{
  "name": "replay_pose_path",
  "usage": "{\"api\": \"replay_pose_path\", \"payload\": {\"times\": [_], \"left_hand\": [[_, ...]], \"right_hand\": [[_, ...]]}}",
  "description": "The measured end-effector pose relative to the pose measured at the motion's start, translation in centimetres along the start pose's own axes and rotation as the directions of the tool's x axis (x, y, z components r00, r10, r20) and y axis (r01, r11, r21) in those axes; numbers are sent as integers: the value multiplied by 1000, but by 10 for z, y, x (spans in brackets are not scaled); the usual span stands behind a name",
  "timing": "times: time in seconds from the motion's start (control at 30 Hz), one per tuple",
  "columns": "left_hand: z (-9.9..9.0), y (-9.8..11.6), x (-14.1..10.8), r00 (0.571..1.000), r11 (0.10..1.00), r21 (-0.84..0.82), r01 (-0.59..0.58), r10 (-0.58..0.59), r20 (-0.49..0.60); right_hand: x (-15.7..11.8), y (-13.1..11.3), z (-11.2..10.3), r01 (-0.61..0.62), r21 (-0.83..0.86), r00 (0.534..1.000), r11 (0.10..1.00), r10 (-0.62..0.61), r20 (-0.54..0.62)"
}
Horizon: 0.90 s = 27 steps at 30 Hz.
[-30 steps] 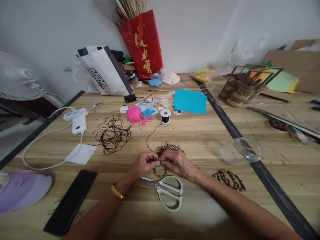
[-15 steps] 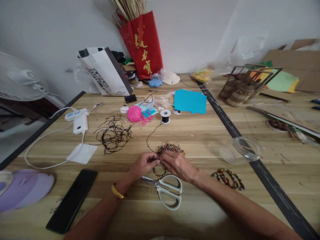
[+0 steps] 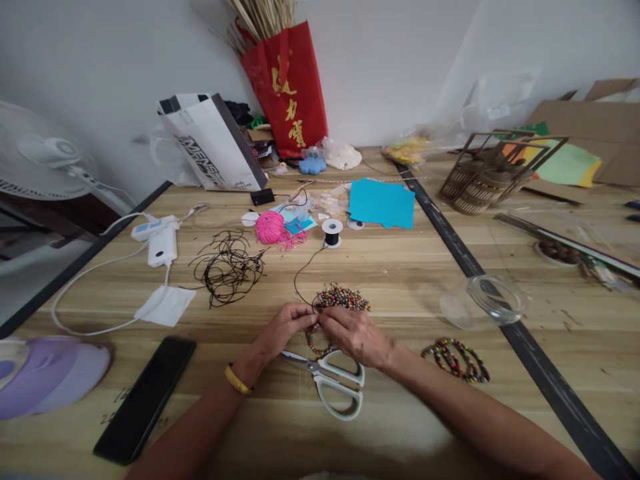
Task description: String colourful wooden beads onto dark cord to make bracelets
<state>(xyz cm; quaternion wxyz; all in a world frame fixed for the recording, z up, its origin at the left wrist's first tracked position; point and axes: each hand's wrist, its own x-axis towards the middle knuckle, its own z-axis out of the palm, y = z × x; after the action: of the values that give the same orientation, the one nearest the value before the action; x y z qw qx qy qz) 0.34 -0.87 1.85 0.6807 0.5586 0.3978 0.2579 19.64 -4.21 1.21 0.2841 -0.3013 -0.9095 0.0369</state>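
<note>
My left hand and my right hand meet at the middle of the table, both with fingers pinched on the black cord. That cord runs up to a white spool wound with black. Below my fingertips hangs or lies a loop of colourful beads; its upper part is hidden by my fingers. Just behind my right hand is a pile of loose beads. Scissors with pale handles lie open under my hands. Finished-looking bead loops rest to the right.
A black phone, tangled black cord and a white power bank with cable are on the left. Pink yarn and blue sheets lie farther back. A clear round container stands at right.
My right hand's fingers have shifted slightly left and uncovered more of the loose beads. My left hand has moved a little; both hands still pinch the cord.
</note>
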Motion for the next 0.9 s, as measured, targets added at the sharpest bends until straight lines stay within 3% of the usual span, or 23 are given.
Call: {"api": "replay_pose_path", "payload": {"times": [0.17,0.33,0.6,0.73,0.9], "left_hand": [[1,-3,1,999,982,-180,47,-47,6],[1,-4,2,991,923,-362,134,-132,30],[-6,-12,5,991,851,-508,134,-116,68],[-7,-15,6,994,848,-520,106,-84,65],[-7,-7,4,997,908,-412,74,-73,18]], "right_hand": [[1,0,-4,98,-66,994,993,-95,45],[0,2,-5,145,-102,989,984,-146,5],[-6,12,-1,194,-123,979,973,-200,-43],[-7,14,0,164,-47,985,985,-166,-42],[-5,9,0,87,107,991,990,-75,-109]]}}
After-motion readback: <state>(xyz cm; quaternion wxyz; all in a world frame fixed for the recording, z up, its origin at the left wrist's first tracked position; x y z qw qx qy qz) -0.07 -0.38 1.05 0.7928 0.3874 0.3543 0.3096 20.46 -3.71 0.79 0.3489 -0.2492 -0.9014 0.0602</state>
